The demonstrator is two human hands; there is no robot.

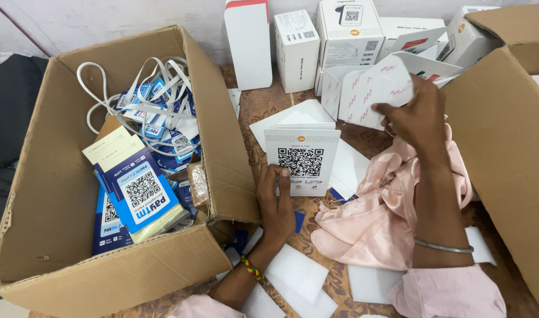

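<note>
Pink sleeves at the bottom edge lead up to both hands. Left hand (275, 203), beaded band on the wrist, lies flat at centre frame with fingers pressed on the lower left corner of a white code card (303, 160), pinning it to the patterned table (263, 106); grip not closed, just fingertips on the card. Right hand (419, 115), metal bangle on the forearm, is raised at upper right and pinches a white sheet with pink marks (369, 88) between thumb and fingers. Pink cloth (375, 218) bunched under the right forearm, touching it. White foam rectangles (297, 271) scattered flat at bottom centre, more white sheets under and behind the card. Big open cardboard box (52, 194) fills the left of frame, holding blue-and-white code cards (141, 197), a pale yellow slip and tangled white cords (134, 88) toward its back. Second cardboard box (505, 147) at the right edge, contents hidden. White cartons (296, 50) stand in a row along the wall at top centre, some open at top right. Dark bag (10, 106) at far left.
</note>
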